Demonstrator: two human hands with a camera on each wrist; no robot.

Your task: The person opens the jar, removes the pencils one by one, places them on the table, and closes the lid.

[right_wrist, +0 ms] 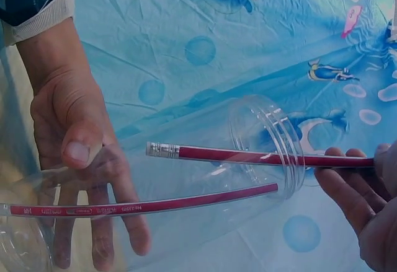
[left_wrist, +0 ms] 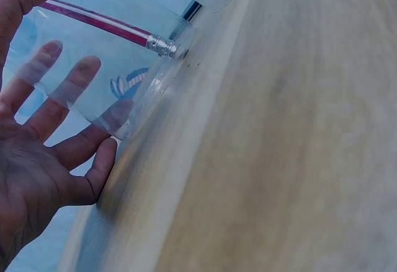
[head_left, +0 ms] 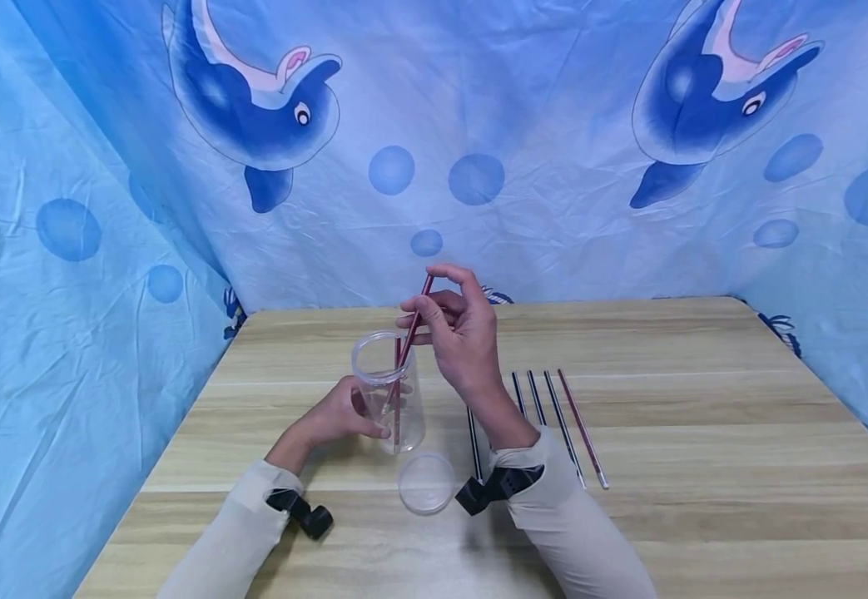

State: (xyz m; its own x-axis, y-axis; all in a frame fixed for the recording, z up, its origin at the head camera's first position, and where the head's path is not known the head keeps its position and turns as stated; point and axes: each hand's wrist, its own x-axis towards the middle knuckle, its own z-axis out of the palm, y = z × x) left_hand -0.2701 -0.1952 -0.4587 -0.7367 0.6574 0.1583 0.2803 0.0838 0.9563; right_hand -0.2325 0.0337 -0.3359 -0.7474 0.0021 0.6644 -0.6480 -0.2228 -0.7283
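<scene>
A clear plastic jar stands uncapped on the table. My left hand holds its lower side, thumb in front and fingers spread along the far wall. Inside leans one red pencil, its eraser end at the bottom in the left wrist view. Above the rim, my right hand pinches a second red pencil between thumb and fingers. That pencil slants through the mouth, eraser end down, hanging above the jar's bottom.
A round clear lid lies in front of the jar. To the right, several dark pencils and a red pencil lie in a row, partly hidden by the right arm. A blue dolphin-print cloth hangs behind the table.
</scene>
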